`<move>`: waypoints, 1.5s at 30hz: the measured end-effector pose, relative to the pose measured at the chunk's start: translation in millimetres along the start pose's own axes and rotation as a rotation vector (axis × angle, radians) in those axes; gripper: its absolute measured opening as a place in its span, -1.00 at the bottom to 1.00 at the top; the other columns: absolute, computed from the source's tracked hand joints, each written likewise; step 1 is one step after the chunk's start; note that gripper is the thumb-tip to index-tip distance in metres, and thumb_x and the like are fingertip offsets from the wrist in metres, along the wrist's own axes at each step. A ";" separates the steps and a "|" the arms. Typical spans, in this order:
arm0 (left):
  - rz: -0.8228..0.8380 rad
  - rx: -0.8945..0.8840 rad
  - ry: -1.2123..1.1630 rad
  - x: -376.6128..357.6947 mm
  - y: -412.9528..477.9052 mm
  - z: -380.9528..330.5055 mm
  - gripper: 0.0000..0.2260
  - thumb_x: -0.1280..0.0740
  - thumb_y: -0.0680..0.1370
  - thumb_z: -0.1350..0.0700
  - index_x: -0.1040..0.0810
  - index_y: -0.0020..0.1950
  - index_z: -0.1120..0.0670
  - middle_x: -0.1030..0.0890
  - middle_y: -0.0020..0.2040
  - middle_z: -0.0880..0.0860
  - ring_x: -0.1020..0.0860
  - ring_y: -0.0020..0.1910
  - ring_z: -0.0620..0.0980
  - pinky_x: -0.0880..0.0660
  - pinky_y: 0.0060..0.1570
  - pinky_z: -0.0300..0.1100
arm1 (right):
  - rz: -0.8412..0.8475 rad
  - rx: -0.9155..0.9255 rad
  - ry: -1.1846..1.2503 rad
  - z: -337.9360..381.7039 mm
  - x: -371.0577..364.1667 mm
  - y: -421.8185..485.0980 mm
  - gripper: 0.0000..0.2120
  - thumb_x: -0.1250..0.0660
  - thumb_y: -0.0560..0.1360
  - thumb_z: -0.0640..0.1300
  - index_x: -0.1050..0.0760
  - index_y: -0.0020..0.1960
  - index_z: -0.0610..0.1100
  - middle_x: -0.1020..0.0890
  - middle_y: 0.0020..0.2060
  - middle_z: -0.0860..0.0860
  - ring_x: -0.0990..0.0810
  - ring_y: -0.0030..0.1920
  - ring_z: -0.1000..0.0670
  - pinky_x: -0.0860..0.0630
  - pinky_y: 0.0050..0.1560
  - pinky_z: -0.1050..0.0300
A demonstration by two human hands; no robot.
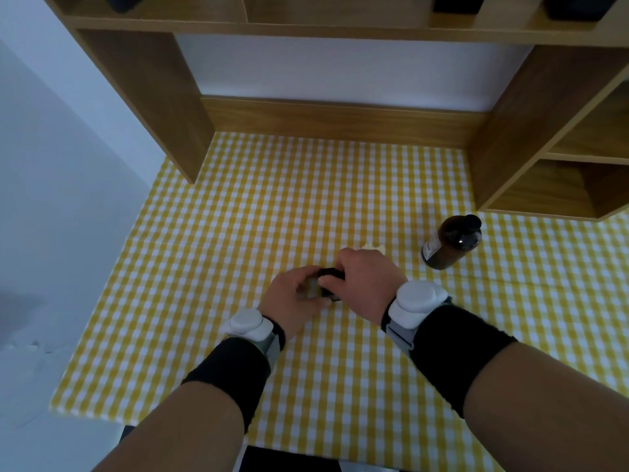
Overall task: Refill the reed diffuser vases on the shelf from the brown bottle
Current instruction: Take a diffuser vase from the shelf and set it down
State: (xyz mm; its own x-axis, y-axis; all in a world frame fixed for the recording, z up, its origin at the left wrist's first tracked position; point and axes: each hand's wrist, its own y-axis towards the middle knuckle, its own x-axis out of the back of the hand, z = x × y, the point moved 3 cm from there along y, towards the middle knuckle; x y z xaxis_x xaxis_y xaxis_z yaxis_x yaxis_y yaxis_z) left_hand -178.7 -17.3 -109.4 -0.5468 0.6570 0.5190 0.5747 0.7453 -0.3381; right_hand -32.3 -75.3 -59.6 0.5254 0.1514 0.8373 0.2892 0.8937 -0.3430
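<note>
The brown bottle (451, 242) with a black cap stands upright on the yellow checked tablecloth (238, 206), to the right of my hands. My left hand (296, 296) and my right hand (364, 281) meet at the middle of the table around a small black object (329, 274), probably a diffuser vase. My fingers hide most of that object. A pale bit (373, 247) sticks out behind my right hand. Black items (459, 3) stand on the top shelf, cut off by the frame's edge.
A wooden shelf unit (163, 107) surrounds the table's back, with uprights at left and right and open cubbies (558, 185) at the right. A white wall (61, 165) lies to the left. The tablecloth's front edge is near my forearms.
</note>
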 end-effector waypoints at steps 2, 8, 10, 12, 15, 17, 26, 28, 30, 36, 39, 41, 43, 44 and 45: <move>-0.025 -0.006 -0.015 2.7 -1.2 3.2 -0.59 -0.50 0.49 0.07 -0.47 0.25 -0.24 -0.46 0.03 -0.33 -0.44 -0.05 -0.35 -0.36 -0.16 -0.53 | -0.013 0.029 -0.012 1.5 -1.7 2.1 -0.71 -0.26 0.60 0.13 -0.47 -0.02 -0.11 -0.56 -0.20 -0.01 -0.55 -0.21 -0.01 -0.55 -0.19 0.04; -0.058 -0.054 0.020 1.0 -6.2 9.1 -0.59 -0.49 0.50 0.07 -0.44 0.26 -0.19 -0.44 0.08 -0.31 -0.44 0.00 -0.32 -0.34 -0.08 -0.57 | -0.010 0.200 -0.027 1.8 -7.8 -2.2 -0.82 -0.21 0.65 -0.03 -0.47 0.04 -0.14 -0.52 -0.10 -0.03 -0.50 -0.14 -0.04 -0.51 -0.10 0.01; -0.063 -0.082 0.043 -1.1 -6.5 12.2 -0.58 -0.47 0.51 0.05 -0.48 0.34 -0.13 -0.48 0.15 -0.25 -0.45 0.02 -0.27 -0.36 -0.02 -0.46 | -0.016 0.291 -0.074 0.9 -11.8 -2.7 -0.85 -0.20 0.65 -0.08 -0.47 0.08 -0.15 -0.51 -0.04 -0.04 -0.51 -0.13 -0.06 -0.50 -0.10 -0.01; -0.065 -0.107 0.058 -1.4 -6.2 14.0 -0.57 -0.46 0.52 0.06 -0.49 0.37 -0.10 -0.50 0.16 -0.23 -0.46 0.02 -0.24 -0.36 0.00 -0.41 | 0.008 0.360 -0.115 -0.4 -12.6 -3.0 -0.90 -0.23 0.63 -0.19 -0.48 0.11 -0.15 -0.49 0.01 -0.06 -0.49 -0.12 -0.07 -0.46 -0.12 0.03; -0.062 -0.129 0.067 0.5 -2.2 11.0 -0.57 -0.45 0.52 0.08 -0.49 0.38 -0.07 -0.49 0.13 -0.23 -0.45 -0.01 -0.29 -0.34 -0.04 -0.54 | 0.045 0.357 -0.058 -1.8 -7.9 -2.5 -0.72 -0.26 0.57 -0.26 -0.43 0.25 -0.04 -0.45 0.09 -0.02 -0.52 -0.06 -0.05 -0.54 -0.08 0.04; -0.056 -0.138 0.082 1.4 1.0 8.7 -0.57 -0.45 0.52 0.07 -0.49 0.39 -0.06 -0.48 0.16 -0.21 -0.45 0.01 -0.30 -0.32 -0.03 -0.58 | 0.003 0.212 -0.022 -4.8 -0.5 0.8 -0.75 -0.27 0.61 -0.01 -0.35 0.25 0.00 -0.49 0.03 0.01 -0.56 -0.12 -0.03 -0.57 -0.15 0.03; -0.045 -0.149 0.141 2.3 6.1 8.1 -0.56 -0.45 0.51 0.03 -0.50 0.38 -0.05 -0.49 0.20 -0.16 -0.45 0.16 -0.13 -0.42 0.18 -0.27 | 0.002 0.053 0.000 -5.3 5.6 2.8 -0.69 -0.27 0.60 0.11 -0.46 0.17 -0.11 -0.57 -0.04 -0.02 -0.59 -0.14 -0.03 -0.58 -0.13 0.04; -0.051 -0.149 0.146 2.6 5.5 9.9 -0.56 -0.46 0.50 0.04 -0.50 0.38 -0.05 -0.50 0.21 -0.16 -0.46 0.16 -0.12 -0.42 0.19 -0.23 | 0.013 0.092 0.025 -3.7 3.4 1.0 -0.81 -0.26 0.61 -0.04 -0.47 0.17 -0.09 -0.56 0.00 -0.05 -0.57 -0.13 -0.04 -0.59 -0.11 0.01; -0.055 -0.141 0.147 2.5 4.5 10.9 -0.55 -0.46 0.50 0.03 -0.50 0.39 -0.05 -0.50 0.22 -0.16 -0.44 0.17 -0.14 -0.38 0.15 -0.33 | 0.027 0.128 0.076 -1.9 3.1 -0.6 -0.70 -0.29 0.58 -0.07 -0.39 0.29 -0.01 -0.48 0.05 -0.04 -0.57 -0.13 -0.04 -0.59 -0.14 0.04; -0.065 -0.146 0.164 4.1 4.2 8.0 -0.56 -0.46 0.51 0.04 -0.50 0.38 -0.04 -0.48 0.17 -0.18 -0.42 0.12 -0.19 -0.30 0.07 -0.49 | 0.034 0.170 0.119 -0.9 0.4 -2.9 -0.66 -0.26 0.61 -0.13 -0.40 0.37 0.01 -0.48 0.15 -0.04 -0.55 0.01 -0.07 -0.58 0.05 0.00; -0.057 -0.149 0.180 3.5 5.1 8.8 -0.56 -0.46 0.51 0.02 -0.50 0.38 -0.05 -0.48 0.19 -0.18 -0.43 0.16 -0.16 -0.31 0.10 -0.42 | 0.004 0.149 0.090 -4.0 -1.0 -2.7 -0.72 -0.26 0.62 -0.07 -0.44 0.32 -0.02 -0.51 0.13 -0.05 -0.55 -0.01 -0.06 -0.57 0.04 -0.01; -0.060 -0.150 0.177 2.7 4.7 8.3 -0.57 -0.45 0.52 0.00 -0.50 0.37 -0.08 -0.50 0.19 -0.19 -0.43 0.15 -0.15 -0.37 0.17 -0.30 | 0.016 0.179 0.140 -2.9 -4.1 -3.7 -0.64 -0.27 0.60 -0.13 -0.41 0.38 0.01 -0.46 0.18 -0.04 -0.55 0.02 -0.06 -0.57 0.08 0.01; -0.047 -0.167 0.187 1.1 4.1 7.7 -0.59 -0.44 0.53 -0.01 -0.50 0.37 -0.09 -0.50 0.20 -0.19 -0.42 0.16 -0.17 -0.38 0.22 -0.24 | 0.029 0.143 0.192 -3.1 -4.5 -4.5 -0.53 -0.32 0.58 -0.03 -0.31 0.46 0.05 -0.41 0.21 -0.01 -0.55 0.05 -0.06 -0.57 0.10 0.03; -0.039 -0.173 0.190 0.4 4.1 7.3 -0.59 -0.44 0.52 0.01 -0.51 0.36 -0.09 -0.50 0.20 -0.18 -0.42 0.16 -0.17 -0.38 0.24 -0.22 | 0.028 0.122 0.169 -3.3 -3.8 -4.4 -0.58 -0.31 0.59 0.00 -0.35 0.43 0.02 -0.43 0.19 -0.02 -0.54 0.04 -0.06 -0.56 0.09 0.04; -0.034 -0.172 0.189 -0.1 4.3 7.6 -0.59 -0.45 0.52 0.02 -0.51 0.36 -0.09 -0.50 0.19 -0.18 -0.42 0.17 -0.15 -0.39 0.26 -0.18 | 0.022 0.118 0.129 -3.4 -3.2 -4.0 -0.67 -0.29 0.61 -0.02 -0.43 0.36 -0.02 -0.46 0.17 -0.03 -0.54 0.03 -0.05 -0.54 0.07 0.05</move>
State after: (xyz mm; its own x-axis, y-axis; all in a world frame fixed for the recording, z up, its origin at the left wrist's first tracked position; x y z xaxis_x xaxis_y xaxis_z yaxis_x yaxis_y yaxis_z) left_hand -180.7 -13.3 -116.8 -0.4529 0.5873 0.6708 0.6620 0.7255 -0.1882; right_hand -32.4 -80.8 -62.3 0.6313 0.1231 0.7657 0.1846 0.9351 -0.3025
